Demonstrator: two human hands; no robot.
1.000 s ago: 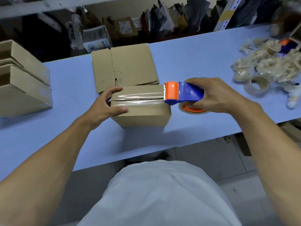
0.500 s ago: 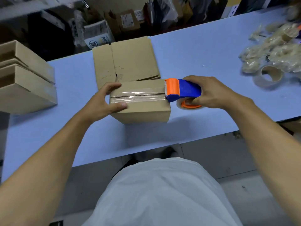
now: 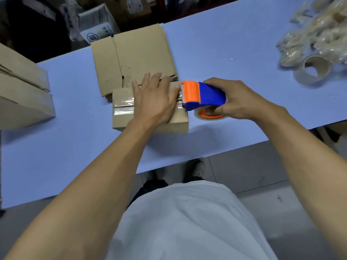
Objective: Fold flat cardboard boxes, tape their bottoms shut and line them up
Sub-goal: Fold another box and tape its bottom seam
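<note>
Left hand [image 3: 154, 98] flat on taped box [image 3: 150, 117]; right hand [image 3: 242, 98] grips dispenser [image 3: 202, 95].

On the long blue table [image 3: 216, 53], the small folded brown cardboard box [image 3: 150, 124] sits in front of the stack of flat brown cardboard sheets [image 3: 139, 51], with bigger brown cardboard boxes [image 3: 22, 98] far left and a heap of crumpled clear tape and empty tape rolls [image 3: 315, 40] far right.

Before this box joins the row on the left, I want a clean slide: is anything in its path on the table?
Nothing visible. Bare table lies between the taped box and the finished boxes at the left; the flat cardboard stack sits behind it.
</note>
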